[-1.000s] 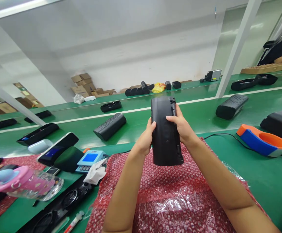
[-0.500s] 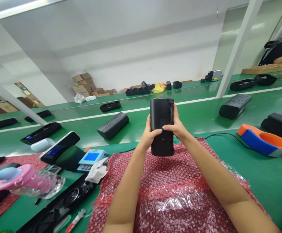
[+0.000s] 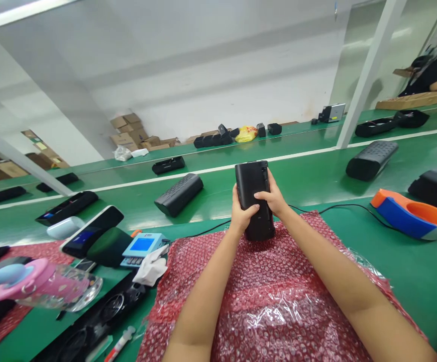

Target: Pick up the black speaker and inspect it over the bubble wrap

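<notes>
From my end I see the black case (image 3: 245,183) held between both hands, above the far part of the red bubble wrap (image 3: 279,296); I can't tell whether its lower end touches the wrap. My left grip (image 3: 240,215) is wrapped around the case's left side and my right grip (image 3: 274,198) around its right, both thumbs laid on the face towards me. The long axis runs up and down in my view, top leaning slightly left, notched side to the right. On the near side, the wrap spreads open between my forearms. Right of the wrap, green table (image 3: 410,286) stretches below an orange-and-blue ring (image 3: 399,216). A white tissue (image 3: 150,268) crowds the wrap's left edge, and a perforated case (image 3: 180,195) lies beyond its far edge.
</notes>
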`<state>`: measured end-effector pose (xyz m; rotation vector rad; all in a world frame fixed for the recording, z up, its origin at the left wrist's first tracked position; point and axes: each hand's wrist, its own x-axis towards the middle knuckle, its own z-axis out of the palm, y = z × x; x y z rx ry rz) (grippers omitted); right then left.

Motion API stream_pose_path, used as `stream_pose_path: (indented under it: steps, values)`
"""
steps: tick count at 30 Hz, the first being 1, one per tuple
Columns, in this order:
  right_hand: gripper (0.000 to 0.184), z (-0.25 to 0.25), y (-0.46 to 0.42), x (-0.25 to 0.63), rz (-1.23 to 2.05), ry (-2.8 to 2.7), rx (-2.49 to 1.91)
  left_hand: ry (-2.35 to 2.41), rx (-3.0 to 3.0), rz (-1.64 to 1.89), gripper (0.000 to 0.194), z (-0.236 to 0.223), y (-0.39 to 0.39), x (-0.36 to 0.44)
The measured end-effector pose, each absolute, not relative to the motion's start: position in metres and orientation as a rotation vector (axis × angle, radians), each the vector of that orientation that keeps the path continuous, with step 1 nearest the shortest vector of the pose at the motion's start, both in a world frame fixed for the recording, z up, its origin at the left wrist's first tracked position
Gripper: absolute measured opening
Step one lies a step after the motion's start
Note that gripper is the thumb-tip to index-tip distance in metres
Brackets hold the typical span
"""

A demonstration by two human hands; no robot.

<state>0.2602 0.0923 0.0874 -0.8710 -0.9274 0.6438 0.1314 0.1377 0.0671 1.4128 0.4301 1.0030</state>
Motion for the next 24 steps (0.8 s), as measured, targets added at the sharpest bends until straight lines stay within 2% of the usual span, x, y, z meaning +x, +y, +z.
stream_pose_path:
  steps: [15,24]
  values:
    - [0.125,0.082,0.103,0.262,0.631,-0.879,-0.871,0.497,1.430,1.022,0.119,0.068,0.145,0.136]
    - [0.124,0.080,0.113,0.260,0.633,-0.852,-0.877,0.593,1.453,1.042,0.102,0.070,0.151,0.136]
